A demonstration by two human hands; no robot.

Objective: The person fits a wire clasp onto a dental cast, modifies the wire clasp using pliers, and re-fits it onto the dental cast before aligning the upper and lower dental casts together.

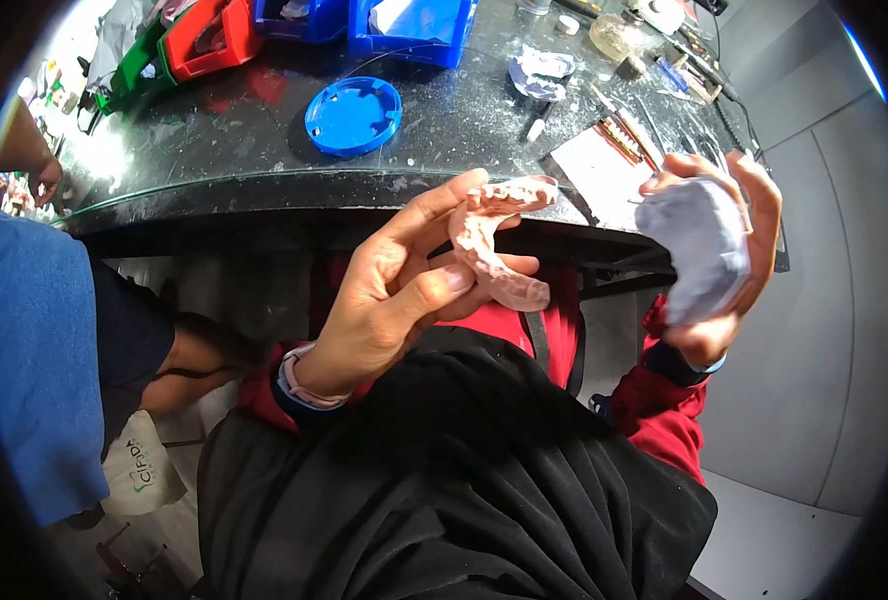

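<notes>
My left hand (379,295) pinches a pink, horseshoe-shaped dental arch piece (512,288) between thumb and fingers, its open side facing right. Some of its fingers pass behind the piece. My right hand (757,225) is wrapped around a pale white dental plaster model (704,250), slightly blurred, with the fingers curled over its far edge. Both pieces are held up in front of the bench's near edge, apart from each other.
On the dark, dusty bench (244,130) lie a round blue lid (354,117), another white dental model (542,73), a paper with a brown-printed packet (604,160), and several slim tools. Colored bins (414,35) stand at the back. A person in blue (34,350) is at left.
</notes>
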